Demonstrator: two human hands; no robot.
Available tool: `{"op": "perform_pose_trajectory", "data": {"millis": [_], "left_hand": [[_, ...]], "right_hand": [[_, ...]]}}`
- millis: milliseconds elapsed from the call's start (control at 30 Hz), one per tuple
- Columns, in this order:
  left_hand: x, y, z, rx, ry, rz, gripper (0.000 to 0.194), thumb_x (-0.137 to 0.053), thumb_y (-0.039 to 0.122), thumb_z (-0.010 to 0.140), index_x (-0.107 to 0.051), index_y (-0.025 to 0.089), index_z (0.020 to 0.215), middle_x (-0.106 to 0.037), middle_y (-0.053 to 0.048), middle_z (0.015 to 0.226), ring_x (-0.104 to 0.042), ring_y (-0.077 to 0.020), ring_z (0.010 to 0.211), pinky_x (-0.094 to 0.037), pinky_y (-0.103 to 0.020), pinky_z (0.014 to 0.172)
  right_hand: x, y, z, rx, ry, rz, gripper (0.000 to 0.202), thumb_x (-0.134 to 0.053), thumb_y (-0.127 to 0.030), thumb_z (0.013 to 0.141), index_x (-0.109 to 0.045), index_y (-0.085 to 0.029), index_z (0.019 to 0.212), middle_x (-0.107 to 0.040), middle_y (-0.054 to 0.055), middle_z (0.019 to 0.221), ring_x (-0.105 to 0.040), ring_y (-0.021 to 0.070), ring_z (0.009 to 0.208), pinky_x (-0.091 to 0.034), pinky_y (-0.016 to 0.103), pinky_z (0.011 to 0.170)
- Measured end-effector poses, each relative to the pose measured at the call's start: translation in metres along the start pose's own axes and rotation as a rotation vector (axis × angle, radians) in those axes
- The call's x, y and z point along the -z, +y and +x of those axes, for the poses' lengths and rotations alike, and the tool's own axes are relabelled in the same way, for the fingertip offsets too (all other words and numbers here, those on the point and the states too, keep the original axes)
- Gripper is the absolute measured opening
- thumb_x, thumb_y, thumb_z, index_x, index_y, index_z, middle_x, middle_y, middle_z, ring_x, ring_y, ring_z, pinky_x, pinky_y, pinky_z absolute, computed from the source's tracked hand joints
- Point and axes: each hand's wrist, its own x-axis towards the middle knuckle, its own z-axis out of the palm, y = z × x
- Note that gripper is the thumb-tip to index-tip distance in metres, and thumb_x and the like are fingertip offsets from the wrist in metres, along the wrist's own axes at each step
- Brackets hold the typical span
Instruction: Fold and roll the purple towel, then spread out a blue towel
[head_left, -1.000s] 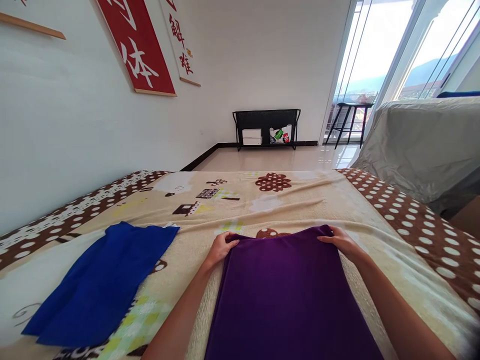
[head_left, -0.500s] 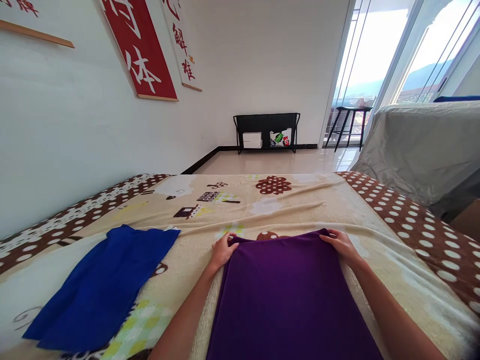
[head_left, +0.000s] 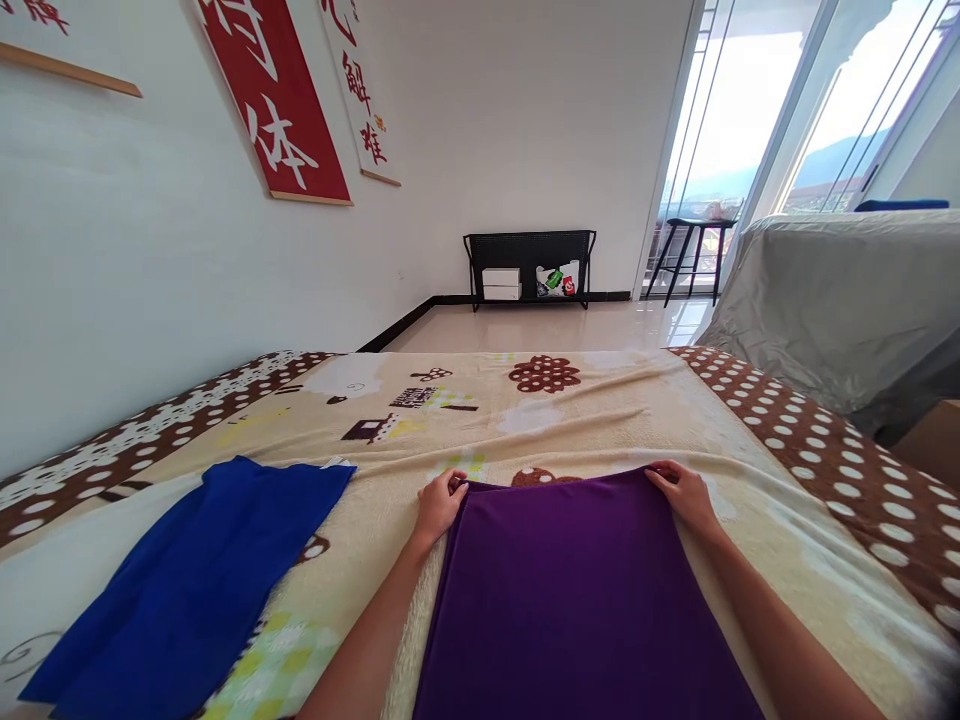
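Note:
A purple cloth garment [head_left: 577,600] lies spread in front of me, its near part running out of the bottom of the view. My left hand [head_left: 441,502] pinches its far left corner between thumb and fingers. At the far right corner, my right hand [head_left: 681,492] grips the edge the same way. The far edge between them is stretched nearly straight, with a slight sag. To the left lies a blue cloth garment [head_left: 180,590] with a small white tag at its top right corner; neither hand touches it.
Everything rests on a bed with a cream patterned blanket [head_left: 600,420] with brown polka-dot borders. A wall stands along the left. Beyond the bed are a black rack [head_left: 529,268] and a stool [head_left: 690,255]. A grey-covered piece of furniture [head_left: 847,300] is at the right.
Both hands keep hold of the purple garment's far corners, and its far edge is slightly more taut. The view has shifted a little; the blue garment lies as before.

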Motion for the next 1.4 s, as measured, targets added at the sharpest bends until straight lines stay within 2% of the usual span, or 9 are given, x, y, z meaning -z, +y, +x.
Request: {"op": "perform_pose_trajectory", "data": {"millis": [200,333,467,600,800,933,1067,1300,1400], "left_hand": [[0.015,0.014,-0.01,-0.095,0.122,0.162,0.026,-0.045,0.028,0.098,-0.062,0.015,0.113,-0.063,-0.012,0.117,-0.055,-0.0278,0.117,-0.039,-0.053,0.103],[0.018,0.044,-0.037,-0.299,0.062,0.199,0.039,-0.03,0.024,0.1,-0.057,0.02,0.128,-0.061,-0.011,0.131,-0.049,-0.0241,0.128,-0.031,-0.042,0.111],[-0.007,0.07,-0.068,-0.473,-0.105,0.231,0.046,-0.038,0.04,0.099,-0.047,0.026,0.142,-0.049,-0.002,0.149,-0.042,-0.0183,0.137,-0.029,-0.033,0.115],[-0.017,0.055,-0.082,-0.44,-0.145,0.283,0.054,-0.038,0.051,0.098,-0.038,0.031,0.148,-0.034,0.0,0.158,-0.03,-0.021,0.146,-0.02,-0.043,0.12],[0.004,0.027,-0.083,-0.262,-0.07,0.356,0.055,-0.035,0.046,0.098,-0.035,0.026,0.15,-0.035,-0.008,0.157,-0.028,-0.0274,0.146,-0.014,-0.056,0.119],[-0.019,0.075,-0.079,-0.279,-0.03,0.381,0.055,-0.036,0.037,0.097,-0.038,0.021,0.149,-0.038,-0.012,0.155,-0.027,-0.0308,0.147,-0.004,-0.06,0.119],[-0.05,0.11,-0.081,-0.395,-0.047,0.364,0.056,-0.036,0.037,0.097,-0.032,0.026,0.152,-0.031,-0.003,0.159,-0.025,-0.0222,0.148,-0.013,-0.044,0.122],[-0.012,0.032,-0.081,-0.153,0.044,0.406,0.065,-0.032,0.054,0.096,-0.035,0.018,0.15,-0.032,-0.016,0.157,-0.027,-0.0315,0.147,-0.015,-0.059,0.117],[0.002,0.032,-0.074,-0.115,0.028,0.418,0.064,-0.033,0.053,0.097,-0.037,0.016,0.149,-0.035,-0.018,0.155,-0.029,-0.0316,0.146,-0.016,-0.06,0.116]], "right_hand": [[0.01,-0.009,-0.004,0.033,0.109,-0.195,0.04,-0.053,-0.054,0.092,-0.063,-0.017,0.107,-0.065,0.006,0.096,-0.061,0.0199,0.09,-0.049,0.042,0.087],[0.017,-0.033,-0.013,0.089,0.166,-0.295,0.058,-0.035,-0.061,0.093,-0.061,-0.015,0.119,-0.064,0.016,0.106,-0.053,0.0341,0.114,-0.035,0.053,0.102],[-0.006,-0.067,-0.041,0.319,-0.061,-0.33,0.056,-0.035,-0.058,0.094,-0.054,-0.026,0.136,-0.056,0.008,0.137,-0.045,0.0266,0.131,-0.029,0.042,0.113],[-0.018,-0.068,-0.066,0.431,-0.3,-0.389,0.06,-0.039,-0.067,0.091,-0.045,-0.039,0.144,-0.041,-0.006,0.153,-0.035,0.0186,0.142,-0.022,0.037,0.118],[0.015,-0.043,-0.059,0.288,-0.285,-0.508,0.071,-0.025,-0.066,0.094,-0.034,-0.026,0.152,-0.033,0.006,0.157,-0.026,0.0244,0.147,-0.01,0.05,0.121],[-0.02,-0.088,-0.066,0.326,-0.26,-0.52,0.069,-0.022,-0.06,0.097,-0.034,-0.02,0.152,-0.029,0.01,0.158,-0.019,0.0273,0.148,-0.004,0.054,0.12],[-0.066,-0.125,-0.081,0.463,-0.347,-0.486,0.058,-0.029,-0.057,0.097,-0.036,-0.034,0.15,-0.031,-0.004,0.157,-0.022,0.0156,0.147,-0.014,0.035,0.121],[-0.008,-0.057,-0.063,0.245,-0.22,-0.527,0.075,-0.022,-0.066,0.095,-0.033,-0.018,0.152,-0.029,0.01,0.158,-0.021,0.0248,0.148,-0.01,0.05,0.12],[0.006,-0.057,-0.052,0.189,-0.21,-0.53,0.077,-0.023,-0.066,0.095,-0.034,-0.014,0.151,-0.033,0.013,0.156,-0.025,0.0269,0.147,-0.011,0.051,0.12]]}}
